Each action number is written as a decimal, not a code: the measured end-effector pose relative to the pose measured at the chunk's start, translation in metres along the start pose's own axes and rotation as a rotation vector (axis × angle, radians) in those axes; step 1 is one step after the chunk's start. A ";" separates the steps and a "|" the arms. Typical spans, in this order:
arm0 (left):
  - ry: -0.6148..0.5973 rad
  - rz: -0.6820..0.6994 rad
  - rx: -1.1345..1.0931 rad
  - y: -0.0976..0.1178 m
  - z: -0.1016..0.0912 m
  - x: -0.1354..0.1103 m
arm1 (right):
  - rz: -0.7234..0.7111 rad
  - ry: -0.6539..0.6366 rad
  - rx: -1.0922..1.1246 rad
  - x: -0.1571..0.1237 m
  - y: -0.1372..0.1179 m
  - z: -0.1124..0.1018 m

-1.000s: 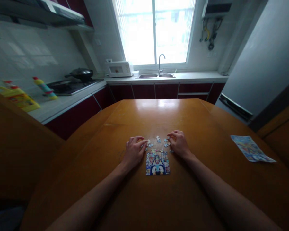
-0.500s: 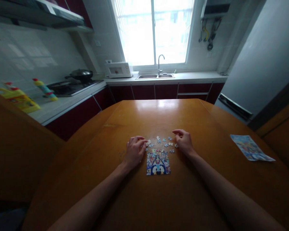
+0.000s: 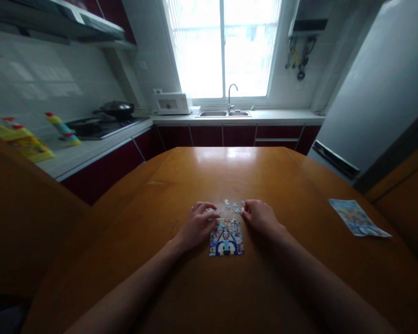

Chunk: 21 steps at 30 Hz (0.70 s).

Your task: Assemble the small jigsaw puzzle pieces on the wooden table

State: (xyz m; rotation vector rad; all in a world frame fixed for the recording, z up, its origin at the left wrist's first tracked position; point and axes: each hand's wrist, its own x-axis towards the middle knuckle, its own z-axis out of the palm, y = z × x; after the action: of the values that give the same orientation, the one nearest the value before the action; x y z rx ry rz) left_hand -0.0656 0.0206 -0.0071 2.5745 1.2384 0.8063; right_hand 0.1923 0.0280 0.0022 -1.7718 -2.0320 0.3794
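Note:
A partly assembled jigsaw puzzle (image 3: 226,241) lies flat on the table, showing a blue cartoon dog face along its lower part. Its upper edge is uneven. Several loose puzzle pieces (image 3: 235,205) are scattered just beyond it. My left hand (image 3: 199,223) rests at the puzzle's upper left, thumb and index finger apart, the thumb by the puzzle's edge and pieces showing between the fingers. On the other side, my right hand (image 3: 261,216) has its fingertips pinched together at a small pale piece, partly hidden by the fingers.
The wooden table (image 3: 237,171) carries a printed picture sheet (image 3: 358,218) at the right. Beyond stand a counter with a sink (image 3: 212,114), a microwave (image 3: 172,103), a lidded pan (image 3: 116,110) and yellow bottles (image 3: 24,143). A fridge (image 3: 376,93) is on the right.
My right hand has come down and inward to the pieces right of the puzzle, fingertips now pinched. My left thumb has moved right onto the puzzle's upper left edge. The view has shifted slightly.

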 end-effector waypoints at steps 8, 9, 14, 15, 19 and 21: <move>-0.002 -0.026 0.063 -0.002 0.000 -0.001 | -0.428 0.016 0.183 -0.007 -0.012 0.023; 0.025 -0.052 0.074 -0.003 0.002 -0.001 | -0.475 0.001 0.182 -0.008 -0.012 0.025; -0.010 -0.038 0.062 -0.003 0.002 -0.001 | -0.571 -0.011 0.183 -0.007 -0.011 0.028; -0.028 -0.028 0.061 -0.002 0.001 -0.001 | -0.575 -0.009 0.183 -0.006 -0.012 0.028; -0.057 -0.024 0.049 -0.003 0.000 -0.002 | -0.574 -0.006 0.168 -0.006 -0.014 0.029; -0.055 -0.023 0.030 -0.003 0.001 -0.001 | -0.567 -0.004 0.157 -0.007 -0.016 0.029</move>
State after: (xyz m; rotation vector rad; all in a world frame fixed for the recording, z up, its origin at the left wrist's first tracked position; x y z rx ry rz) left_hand -0.0680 0.0217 -0.0095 2.5824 1.2715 0.7135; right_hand 0.1654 0.0209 -0.0170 -1.0398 -2.3173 0.3483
